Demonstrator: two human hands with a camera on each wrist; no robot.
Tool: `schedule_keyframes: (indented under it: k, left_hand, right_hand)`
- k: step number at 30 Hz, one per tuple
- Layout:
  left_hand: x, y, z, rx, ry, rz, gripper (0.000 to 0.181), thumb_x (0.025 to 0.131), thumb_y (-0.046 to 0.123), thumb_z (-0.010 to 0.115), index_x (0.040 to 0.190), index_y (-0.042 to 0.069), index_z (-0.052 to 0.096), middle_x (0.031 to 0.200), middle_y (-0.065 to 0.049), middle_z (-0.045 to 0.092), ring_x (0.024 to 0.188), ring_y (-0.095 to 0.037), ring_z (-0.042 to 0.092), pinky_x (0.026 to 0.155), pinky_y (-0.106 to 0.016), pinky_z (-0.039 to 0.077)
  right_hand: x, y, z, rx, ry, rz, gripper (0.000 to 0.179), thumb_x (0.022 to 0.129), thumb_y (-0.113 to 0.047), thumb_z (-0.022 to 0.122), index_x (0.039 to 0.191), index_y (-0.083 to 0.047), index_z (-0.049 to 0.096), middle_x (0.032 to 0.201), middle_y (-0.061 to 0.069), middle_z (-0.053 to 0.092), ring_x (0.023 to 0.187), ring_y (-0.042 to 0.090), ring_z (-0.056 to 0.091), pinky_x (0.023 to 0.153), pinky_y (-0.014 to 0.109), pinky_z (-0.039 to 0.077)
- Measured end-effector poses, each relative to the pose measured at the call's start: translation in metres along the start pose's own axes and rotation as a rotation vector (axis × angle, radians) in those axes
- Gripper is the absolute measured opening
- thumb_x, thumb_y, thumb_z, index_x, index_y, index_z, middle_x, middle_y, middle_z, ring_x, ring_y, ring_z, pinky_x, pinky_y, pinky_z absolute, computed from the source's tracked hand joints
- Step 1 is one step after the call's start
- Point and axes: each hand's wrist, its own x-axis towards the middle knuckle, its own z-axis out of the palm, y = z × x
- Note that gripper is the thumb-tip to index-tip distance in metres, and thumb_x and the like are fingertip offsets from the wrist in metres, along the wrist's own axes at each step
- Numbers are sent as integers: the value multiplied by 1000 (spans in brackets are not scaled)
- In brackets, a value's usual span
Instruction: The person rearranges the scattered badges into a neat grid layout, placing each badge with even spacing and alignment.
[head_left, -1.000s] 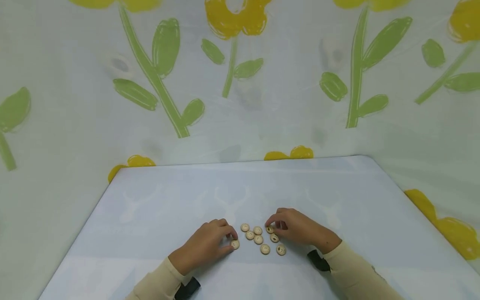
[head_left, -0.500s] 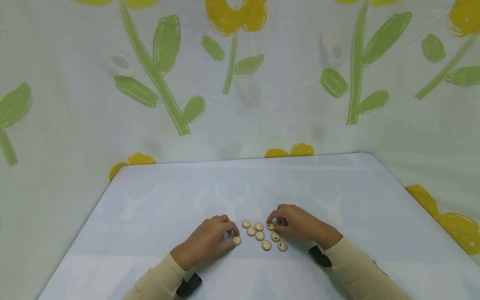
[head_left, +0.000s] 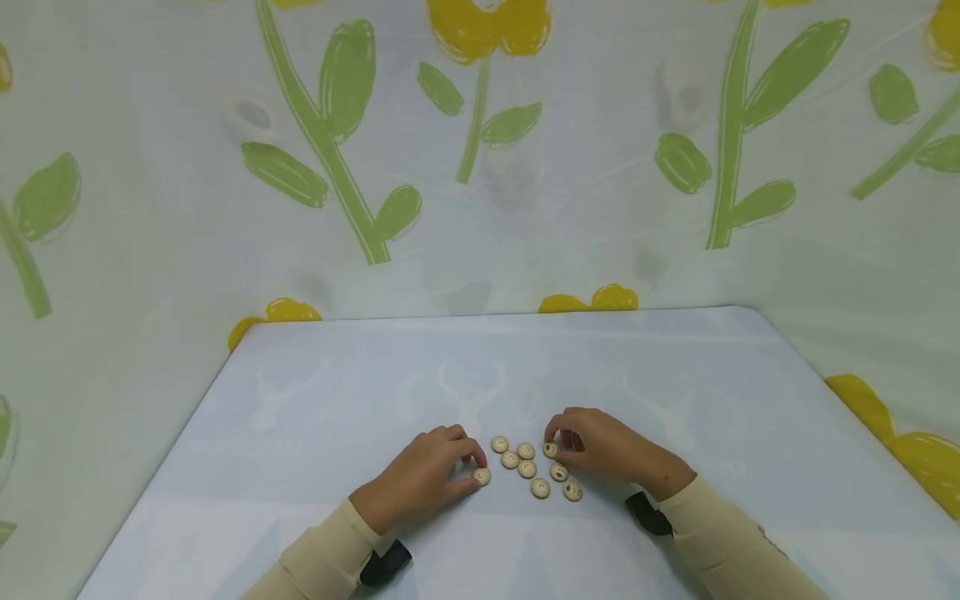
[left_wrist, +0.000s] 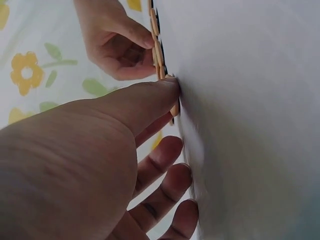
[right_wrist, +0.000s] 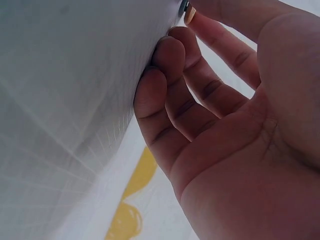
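My left hand point(head_left: 423, 477) pinches a small pale wooden disc point(head_left: 482, 477) between thumb and index finger, at the left side of a loose group. This disc lies at table level; in the left wrist view my thumb hides part of it. Across the group, my right hand point(head_left: 611, 446) pinches another wooden disc point(head_left: 551, 450) bearing a dark mark. Only an edge of a disc point(right_wrist: 189, 15) shows by the thumb in the right wrist view, while the other fingers rest near the table surface. Between the hands lie several similar discs, including a plain-looking one point(head_left: 527, 469).
Two dark-marked discs, an upper one point(head_left: 558, 472) and a lower one point(head_left: 572, 490), lie just below my right hand. A pale cloth covers the table point(head_left: 360, 375). Behind it hangs a white sheet point(head_left: 585, 225) with printed flowers.
The head view has shifted slightly, moving the whole scene a little right and up in the picture. Both hands keep their discs in nearly the same places relative to the group.
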Motion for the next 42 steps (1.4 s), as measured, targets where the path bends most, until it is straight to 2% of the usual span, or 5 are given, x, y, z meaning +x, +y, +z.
schedule_keyframes:
  k: [9,22,30,42]
  left_hand:
    - [0,-1,-1,-30,-15,-8,16,86,32,78,100,26,72,94,8,62,86,-8,57,78,-34,46]
    - [0,1,-2,-47,-47,-14,17,87,32,78,101,26,72,95,7,62,81,-6,52,74,-29,44]
    - [0,0,-3,-47,-49,-24,17,87,33,78,102,28,72,95,9,61,82,-5,52,75,-29,43]
    - [0,-3,-3,-105,-81,-42,16,89,34,76,104,29,70,99,8,60,85,-6,52,78,-32,41]
  right_hand:
    - [-1,-2,-2,1,-1,-2,15,89,-16,75,101,-21,67,83,-12,56,75,6,51,68,23,46]
    - [0,-6,-2,-24,30,-7,15,88,-16,75,101,-20,67,85,-12,57,76,6,52,69,23,47]
    - [11,-9,-6,-34,28,-18,15,89,-17,75,101,-21,67,85,-11,59,78,8,54,69,23,48]
    - [33,-15,-8,-6,-11,30,16,89,-16,75,102,-22,66,85,-9,60,76,10,54,68,24,48]
